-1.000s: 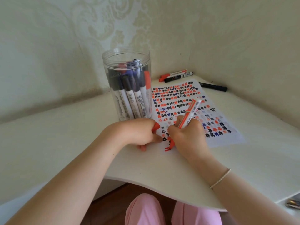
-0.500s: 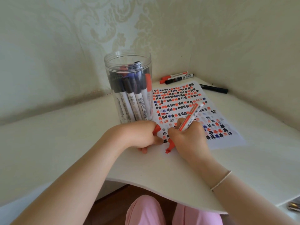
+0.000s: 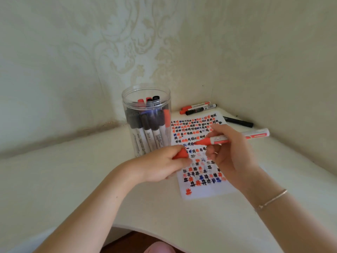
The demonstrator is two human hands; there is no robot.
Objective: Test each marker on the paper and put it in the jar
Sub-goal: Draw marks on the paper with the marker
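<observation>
Uncapped red marker held over the paper, cap in the other hand

Head view: the right hand [image 3: 231,154] pinches the red marker [image 3: 231,138] between thumb and curled fingers, holding it roughly level above the paper [image 3: 204,190], its bare red tip pointing left toward the left hand [image 3: 160,165]. The left hand's fingers curl around the red cap [image 3: 180,154], whose open end sits just short of the marker tip, not touching. The clear jar [image 3: 146,117], packed with capped markers, stands upright just beyond the left fingers. Past the right fingers, at the table [image 3: 73,179] corner, lie a red marker [image 3: 194,107], a black-capped marker [image 3: 200,109] beside it, and a black marker [image 3: 238,121] apart.
</observation>
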